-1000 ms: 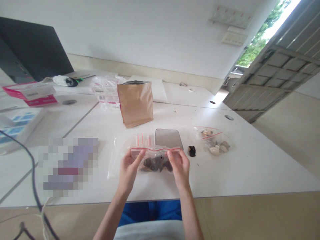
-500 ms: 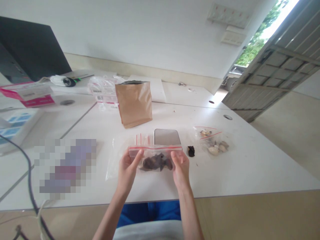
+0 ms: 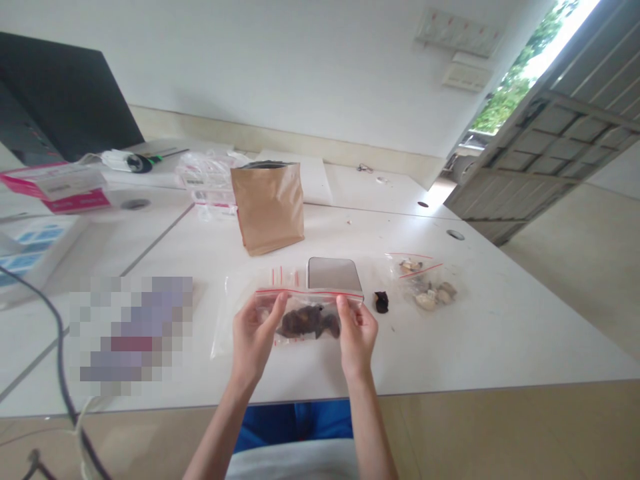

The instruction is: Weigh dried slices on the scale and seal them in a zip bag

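Head view: both hands pinch a small zip bag [image 3: 305, 319] of dark pieces above the table [image 3: 500, 333], left hand [image 3: 253, 340] and right hand [image 3: 356, 337] each closed on an upper corner. Since a second ago the bag's bottom has lifted slightly and the hands sit closer together.

No legible text: print on the pink box [image 3: 63, 189] and packets [image 3: 207, 183] too small to read.
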The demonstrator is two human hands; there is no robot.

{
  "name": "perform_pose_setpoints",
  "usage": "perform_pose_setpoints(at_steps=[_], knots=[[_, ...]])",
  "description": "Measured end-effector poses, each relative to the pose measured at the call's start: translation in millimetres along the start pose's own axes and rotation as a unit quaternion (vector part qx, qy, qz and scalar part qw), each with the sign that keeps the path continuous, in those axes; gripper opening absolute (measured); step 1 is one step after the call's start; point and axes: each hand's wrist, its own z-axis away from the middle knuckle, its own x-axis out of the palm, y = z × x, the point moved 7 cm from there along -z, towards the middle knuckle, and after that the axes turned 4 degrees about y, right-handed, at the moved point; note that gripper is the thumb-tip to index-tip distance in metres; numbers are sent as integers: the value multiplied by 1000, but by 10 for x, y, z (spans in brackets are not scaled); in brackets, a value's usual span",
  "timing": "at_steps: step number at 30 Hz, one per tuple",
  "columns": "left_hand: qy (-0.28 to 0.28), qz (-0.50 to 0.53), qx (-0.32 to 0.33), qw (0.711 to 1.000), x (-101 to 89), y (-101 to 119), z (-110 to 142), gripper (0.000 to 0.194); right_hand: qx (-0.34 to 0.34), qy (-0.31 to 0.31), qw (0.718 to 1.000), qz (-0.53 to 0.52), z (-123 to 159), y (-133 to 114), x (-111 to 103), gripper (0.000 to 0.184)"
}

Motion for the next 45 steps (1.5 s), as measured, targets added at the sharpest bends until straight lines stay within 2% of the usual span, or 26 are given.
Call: perform_pose_setpoints(at_steps=[3, 8, 12, 14, 17, 22, 26, 30, 33, 40, 45], knots=[[1, 6, 7, 1000, -16, 45, -4, 33, -1, -1, 1000, -18, 15, -51, -2, 32], [-62, 73, -17, 995, 40, 23, 5, 32, 42, -23, 996, -79, -6, 1, -18, 32], [-101, 130, -28, 986, 78, -40, 20, 31, 62, -107, 985, -119, 16, 51, 79, 50], [-118, 135, -29, 983, 102, -53, 23, 31, 64, -129, 983, -110, 37, 57, 121, 47], [-113, 109, -40, 987, 105, -58, 16, 29, 69, -110, 988, -81, 40, 71, 117, 32], [-105, 75, -63, 990, 109, -55, 16, 30, 62, -109, 990, -72, 29, 65, 106, 25], [-101, 66, -41, 992, 101, -30, 32, 29, 30, -119, 991, -54, 13, 14, 97, 19], [-102, 47, -4, 994, 109, 38, 57, 22, -18, -84, 995, -41, -22, -101, 51, 13], [-106, 50, -1, 993, 134, 52, 50, 20, -2, -70, 996, -56, -31, -136, 42, 13], [-141, 83, -71, 984, 155, -110, 12, 30, 94, -159, 980, -81, 19, -23, 133, 32], [-143, 100, -79, 981, 162, -92, 33, 27, 92, -213, 970, -68, 33, 37, 179, 31]])
